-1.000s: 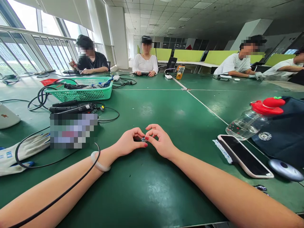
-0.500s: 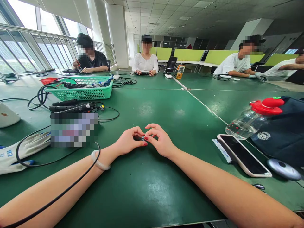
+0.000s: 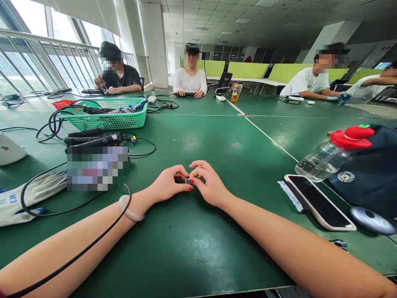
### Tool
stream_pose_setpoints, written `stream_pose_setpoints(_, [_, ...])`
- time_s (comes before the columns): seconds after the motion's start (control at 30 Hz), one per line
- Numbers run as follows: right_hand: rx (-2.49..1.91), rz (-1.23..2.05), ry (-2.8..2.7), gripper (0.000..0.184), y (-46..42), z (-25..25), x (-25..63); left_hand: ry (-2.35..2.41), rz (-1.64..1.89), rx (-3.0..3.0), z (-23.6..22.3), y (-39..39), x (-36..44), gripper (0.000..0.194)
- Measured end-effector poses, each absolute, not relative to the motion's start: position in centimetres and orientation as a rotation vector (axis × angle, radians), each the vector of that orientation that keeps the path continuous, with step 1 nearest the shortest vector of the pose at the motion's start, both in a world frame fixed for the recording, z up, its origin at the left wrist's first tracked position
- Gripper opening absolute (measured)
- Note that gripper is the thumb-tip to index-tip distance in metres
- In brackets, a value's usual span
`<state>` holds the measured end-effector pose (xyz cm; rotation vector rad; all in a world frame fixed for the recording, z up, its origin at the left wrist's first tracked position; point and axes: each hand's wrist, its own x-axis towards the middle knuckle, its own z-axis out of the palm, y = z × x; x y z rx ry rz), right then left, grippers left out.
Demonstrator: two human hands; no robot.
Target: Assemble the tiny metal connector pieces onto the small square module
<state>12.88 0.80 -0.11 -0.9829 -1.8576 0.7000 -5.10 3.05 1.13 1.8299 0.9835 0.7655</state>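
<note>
Just above the green table [image 3: 198,231], my left hand [image 3: 169,183] and my right hand [image 3: 209,184] meet at their fingertips. Between them is a small metallic, dark-and-silver piece [image 3: 187,181], mostly covered by the fingers, so its kind cannot be made out. My left thumb and index finger close on it from the left. The right thumb and fingertips pinch it from the other side. A pale bangle [image 3: 132,211] circles my left wrist, and a black cable [image 3: 89,248] runs across that forearm.
Left lie white gloves [image 3: 18,203], black devices [image 3: 93,140] and a green basket [image 3: 108,121]. To the right are a phone [image 3: 319,203], a red-lidded bottle [image 3: 322,161], a mouse [image 3: 372,220] and a dark bag [image 3: 369,178]. Several people sit across the table.
My hands stay together on the small piece with hardly any movement. The whole view shifts slightly. At the far right, a co-worker's gloved hands have moved a little.
</note>
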Motion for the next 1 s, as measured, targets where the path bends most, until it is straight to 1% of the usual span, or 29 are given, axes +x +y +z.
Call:
stream_pose_setpoints(0.2, [-0.996,0.657,-1.876,0.009,0.9,-0.2,13.0,0.984,0.773,1.818,1.2,2.9,-5.1,0.030])
stream_pose_setpoints(0.33, [-1.030,0.637,-1.880,0.004,0.9,-0.1,13.2,1.005,0.767,1.864,1.1,3.0,-5.4,0.030])
stream_pose_setpoints(0.43, [-1.070,0.597,-1.842,0.006,0.9,-0.1,13.4,1.048,0.774,1.840,0.9,3.3,-5.5,0.030])
stream_pose_setpoints(0.57, [-1.150,0.524,-1.810,0.009,1.1,-0.3,13.6,1.069,0.823,1.656,0.8,3.8,-5.5,0.034])
stream_pose_setpoints(0.7, [-1.194,0.483,-2.005,0.006,1.0,-0.6,13.6,1.023,0.973,1.458,1.2,4.0,-5.6,0.038])
stream_pose_setpoints(0.77, [-1.184,0.467,-2.139,0.010,0.9,-0.8,13.3,0.998,1.015,1.407,1.3,4.0,-5.6,0.040])
stream_pose_setpoints(0.8, [-1.174,0.452,-2.194,0.010,0.8,-0.8,13.2,1.000,1.013,1.407,1.3,4.0,-5.6,0.040])
stream_pose_setpoints(0.9, [-1.147,0.401,-2.290,0.005,0.7,-0.8,13.0,1.054,0.953,1.486,1.0,4.0,-5.6,0.038])
stream_pose_setpoints(1.0, [-1.183,0.426,-2.173,0.010,0.6,-0.4,13.1,1.106,0.913,1.559,0.7,4.0,-5.6,0.035])
